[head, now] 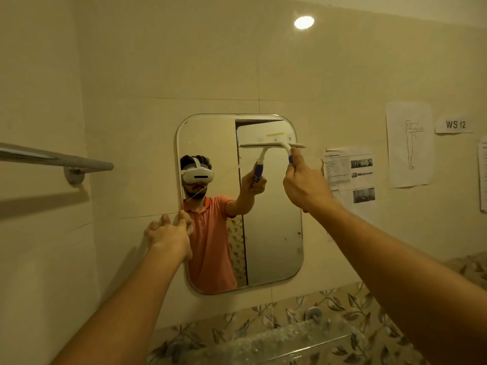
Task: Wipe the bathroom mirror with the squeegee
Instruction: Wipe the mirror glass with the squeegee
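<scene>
Can't see much handle on the white-and-blue plastic squeegee (287, 146) since my right hand (305, 185) is wrapped tight around it, blade against the upper right of the rounded frameless wall mirror (274, 233), left hand (168, 233) straight-fingered, touching its left edge.

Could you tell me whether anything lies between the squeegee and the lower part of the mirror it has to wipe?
Nothing visible blocks the glass below the squeegee on the right side of the mirror. Only the left hand touches the left edge, outside that strip.
</scene>
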